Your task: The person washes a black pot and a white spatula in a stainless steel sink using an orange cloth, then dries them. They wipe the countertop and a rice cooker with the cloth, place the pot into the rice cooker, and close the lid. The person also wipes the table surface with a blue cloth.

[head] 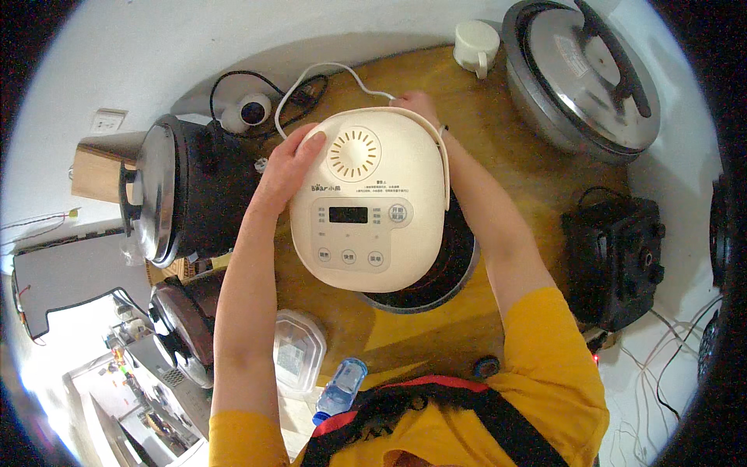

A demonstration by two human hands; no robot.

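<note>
A cream Bear rice cooker with a dark display and round buttons is before me, its lid closed. My left hand rests against its upper left side, thumb on the lid. Behind the cooker's upper right edge, my right hand has its fingers curled at the end of a white power cord; whether it grips the cord or the cooker's back is hard to tell. Under and beside the cooker, partly covered, lies a round black pan or hot plate on the wooden table.
Large pots stand left, one a black lidded pot. A big lidded steel pan and a white mug are at the back right, a black appliance at right. Near me are a clear plastic container and a water bottle.
</note>
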